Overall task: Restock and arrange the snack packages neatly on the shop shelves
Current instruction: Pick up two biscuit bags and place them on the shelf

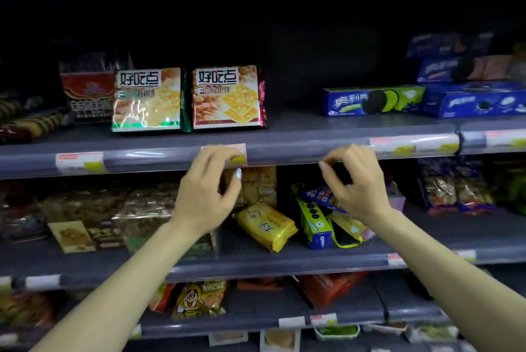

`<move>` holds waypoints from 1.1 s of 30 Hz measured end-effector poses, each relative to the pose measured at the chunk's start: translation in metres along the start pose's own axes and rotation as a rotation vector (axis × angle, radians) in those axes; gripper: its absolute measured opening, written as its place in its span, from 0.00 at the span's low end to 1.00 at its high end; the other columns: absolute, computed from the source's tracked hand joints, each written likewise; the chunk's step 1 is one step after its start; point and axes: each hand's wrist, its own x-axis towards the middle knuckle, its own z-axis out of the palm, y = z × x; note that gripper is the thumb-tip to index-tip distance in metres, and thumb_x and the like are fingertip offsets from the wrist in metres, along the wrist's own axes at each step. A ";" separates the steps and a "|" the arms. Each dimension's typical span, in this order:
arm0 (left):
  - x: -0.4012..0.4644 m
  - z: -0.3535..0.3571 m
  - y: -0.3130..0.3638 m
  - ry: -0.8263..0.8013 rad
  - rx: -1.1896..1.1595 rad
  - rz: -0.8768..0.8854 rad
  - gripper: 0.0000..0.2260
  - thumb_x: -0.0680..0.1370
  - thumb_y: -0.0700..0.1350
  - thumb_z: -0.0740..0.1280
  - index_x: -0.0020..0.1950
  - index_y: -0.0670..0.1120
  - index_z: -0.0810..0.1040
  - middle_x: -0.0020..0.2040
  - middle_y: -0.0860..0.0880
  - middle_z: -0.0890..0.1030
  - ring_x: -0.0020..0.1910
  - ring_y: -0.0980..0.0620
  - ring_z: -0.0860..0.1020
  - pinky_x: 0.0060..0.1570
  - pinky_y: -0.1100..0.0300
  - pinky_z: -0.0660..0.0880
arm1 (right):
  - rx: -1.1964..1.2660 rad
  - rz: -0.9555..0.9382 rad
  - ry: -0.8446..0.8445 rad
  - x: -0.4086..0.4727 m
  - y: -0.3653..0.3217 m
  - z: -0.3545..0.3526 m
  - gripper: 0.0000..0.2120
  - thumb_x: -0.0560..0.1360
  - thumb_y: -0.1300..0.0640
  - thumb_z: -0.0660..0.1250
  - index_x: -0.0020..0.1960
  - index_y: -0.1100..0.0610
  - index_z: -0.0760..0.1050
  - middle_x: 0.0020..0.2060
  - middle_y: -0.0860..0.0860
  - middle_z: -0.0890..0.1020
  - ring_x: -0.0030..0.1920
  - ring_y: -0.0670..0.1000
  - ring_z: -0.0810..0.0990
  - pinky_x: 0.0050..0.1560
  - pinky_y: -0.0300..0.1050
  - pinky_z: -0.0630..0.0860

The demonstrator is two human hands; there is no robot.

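Observation:
My left hand (210, 195) and my right hand (358, 184) hover in front of the grey shelf rail (284, 152), fingers loosely curled, holding nothing. On the shelf above the rail stand two upright cracker packs side by side, a green-edged one (146, 98) and a red-edged one (227, 97). A wide bare gap lies to their right, up to a blue cookie box (373, 100). Below the rail, between my hands, a yellow pack (267, 226) lies askew beside a tilted blue-and-green cookie box (316, 221).
Stacked blue cookie boxes (469, 98) fill the upper shelf's right end, and a dark red pack (88, 95) stands at its left. Clear bags of biscuits (119, 209) crowd the middle shelf's left. A yellow cartoon bag (199, 300) and an orange box (330, 289) sit on the lower shelf.

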 end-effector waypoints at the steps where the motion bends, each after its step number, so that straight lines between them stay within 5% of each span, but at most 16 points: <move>1: -0.005 0.010 0.008 -0.061 -0.008 0.018 0.10 0.76 0.42 0.64 0.56 0.44 0.75 0.52 0.47 0.77 0.52 0.50 0.76 0.52 0.61 0.73 | -0.014 -0.015 -0.038 -0.010 0.007 -0.002 0.07 0.76 0.58 0.65 0.43 0.62 0.77 0.37 0.54 0.79 0.39 0.54 0.74 0.43 0.47 0.66; 8: -0.023 0.079 0.044 -0.485 0.002 -0.091 0.09 0.78 0.51 0.63 0.57 0.52 0.76 0.54 0.56 0.76 0.55 0.57 0.73 0.48 0.54 0.76 | -0.059 0.131 -0.373 -0.067 0.067 -0.013 0.08 0.73 0.55 0.69 0.49 0.57 0.74 0.41 0.51 0.78 0.40 0.54 0.75 0.39 0.49 0.74; 14: -0.032 0.126 0.060 -0.753 0.087 -0.286 0.16 0.78 0.56 0.63 0.64 0.53 0.72 0.59 0.54 0.74 0.59 0.53 0.73 0.52 0.55 0.73 | -0.092 0.341 -0.636 -0.100 0.101 -0.011 0.18 0.73 0.48 0.70 0.57 0.58 0.74 0.50 0.53 0.77 0.53 0.57 0.75 0.44 0.50 0.73; 22: -0.049 0.178 0.064 -0.798 0.104 -0.600 0.25 0.76 0.60 0.65 0.69 0.52 0.67 0.64 0.49 0.73 0.59 0.47 0.75 0.54 0.49 0.75 | -0.051 0.444 -0.705 -0.122 0.123 0.003 0.23 0.75 0.44 0.67 0.61 0.59 0.74 0.57 0.56 0.75 0.59 0.59 0.72 0.54 0.50 0.70; 33: -0.046 0.216 0.076 -0.715 -0.011 -0.738 0.26 0.74 0.60 0.67 0.68 0.50 0.69 0.62 0.49 0.73 0.60 0.48 0.74 0.56 0.52 0.74 | -0.020 0.585 -0.683 -0.130 0.137 0.019 0.22 0.73 0.48 0.70 0.62 0.59 0.72 0.59 0.58 0.72 0.63 0.60 0.68 0.58 0.53 0.70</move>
